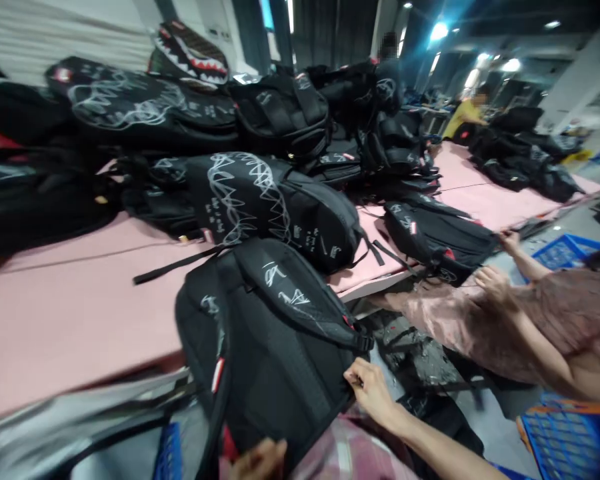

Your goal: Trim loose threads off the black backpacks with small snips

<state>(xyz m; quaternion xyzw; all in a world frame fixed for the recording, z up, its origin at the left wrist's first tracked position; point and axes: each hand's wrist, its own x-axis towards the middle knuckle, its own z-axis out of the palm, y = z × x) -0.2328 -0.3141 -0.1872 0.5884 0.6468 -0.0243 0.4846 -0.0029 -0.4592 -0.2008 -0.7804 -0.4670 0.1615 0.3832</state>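
Observation:
A black backpack (280, 347) with white scribbled lettering on its shoulder straps leans against the table's edge in front of me, its back panel and straps facing up. My right hand (373, 393) pinches its lower right edge, near a strap buckle. Low in the picture, my left hand (259, 460) is curled at the backpack's lower left edge; it is partly cut off and slightly blurred. Small red and white tags show on the straps. Just beyond lies another black backpack (275, 207) with white looping print.
Black backpacks (145, 107) are heaped along the pink table (80, 313). At right, a co-worker's hands (495, 283) hold another backpack (430, 233) at the table's edge. Blue crates (570, 433) stand on the floor at right. Farther back is a person in yellow (463, 117).

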